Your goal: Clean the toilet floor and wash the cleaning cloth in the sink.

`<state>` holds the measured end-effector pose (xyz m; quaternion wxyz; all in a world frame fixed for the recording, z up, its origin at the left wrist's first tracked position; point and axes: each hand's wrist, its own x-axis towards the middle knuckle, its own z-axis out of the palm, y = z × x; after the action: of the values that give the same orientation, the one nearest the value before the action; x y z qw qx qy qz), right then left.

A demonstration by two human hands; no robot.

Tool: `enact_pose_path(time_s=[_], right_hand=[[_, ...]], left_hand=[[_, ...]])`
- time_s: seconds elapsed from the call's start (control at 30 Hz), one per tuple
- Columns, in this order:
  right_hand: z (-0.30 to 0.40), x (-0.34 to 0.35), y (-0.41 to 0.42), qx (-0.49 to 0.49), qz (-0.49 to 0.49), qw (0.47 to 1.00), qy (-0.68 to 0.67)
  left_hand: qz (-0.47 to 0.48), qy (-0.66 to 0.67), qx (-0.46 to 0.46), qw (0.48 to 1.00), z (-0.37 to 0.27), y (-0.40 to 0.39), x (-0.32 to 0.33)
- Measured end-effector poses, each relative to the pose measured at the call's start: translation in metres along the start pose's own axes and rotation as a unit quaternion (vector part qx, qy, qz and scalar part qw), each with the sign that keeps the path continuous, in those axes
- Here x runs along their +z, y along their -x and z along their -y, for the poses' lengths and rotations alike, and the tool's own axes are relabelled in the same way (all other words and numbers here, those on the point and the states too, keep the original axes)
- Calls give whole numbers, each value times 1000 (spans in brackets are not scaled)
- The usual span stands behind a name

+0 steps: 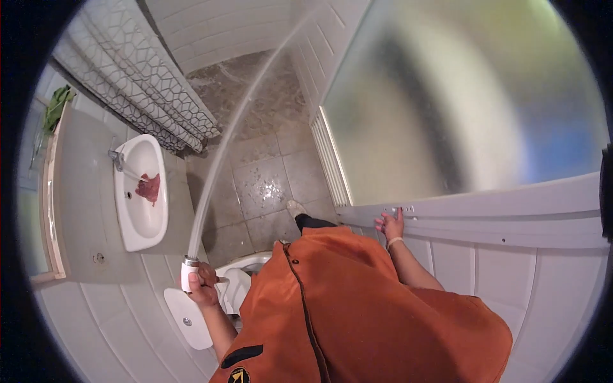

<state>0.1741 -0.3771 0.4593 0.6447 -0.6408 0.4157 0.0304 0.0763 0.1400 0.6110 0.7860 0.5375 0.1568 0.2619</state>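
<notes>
My left hand (pixel 205 285) grips a white and chrome spray head (pixel 190 275), and a long jet of water (pixel 225 143) arcs from it towards the far wall. Over at the right, my right hand (pixel 392 224) is raised beside the light-coloured window frame (pixel 459 210), fingers apart and holding nothing; whether a fingertip touches the frame I cannot tell. In the white washbasin (pixel 146 225) on the left lies a wet red cloth (pixel 148 188) under the chrome tap (pixel 116 158), with a stream of water running onto it.
A toilet (pixel 239 289) and white cistern lid (pixel 189 318) are beside my left arm. A patterned shower curtain (pixel 139 81) hangs beyond the basin. The tiled floor (pixel 263 186) is wet around my foot. A mirror cabinet (pixel 48 191) with a green cloth (pixel 58 107) on it is at far left.
</notes>
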Motion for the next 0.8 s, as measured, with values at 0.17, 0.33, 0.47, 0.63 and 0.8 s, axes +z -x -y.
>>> enact_pose_path(time_s=[0.17, 0.33, 0.47, 0.63, 0.8], right_hand=[[2, -2, -10, -12, -3, 1000, -6], [3, -6, -22, -13, 1, 1000, 24], [8, -2, -26, -15, 20, 999, 36], [20, 10, -31, -3, 34, 997, 75], [27, 18, -38, -3, 53, 993, 102]], left_hand=[[-27, 23, -68, 997, 19, 6, -4], [-22, -58, -112, 992, 44, 2, -5], [-5, -125, -159, 979, 54, -8, 6], [-21, -237, -188, 953, 59, -22, 20], [-23, -266, -169, 949, 65, -32, 26]])
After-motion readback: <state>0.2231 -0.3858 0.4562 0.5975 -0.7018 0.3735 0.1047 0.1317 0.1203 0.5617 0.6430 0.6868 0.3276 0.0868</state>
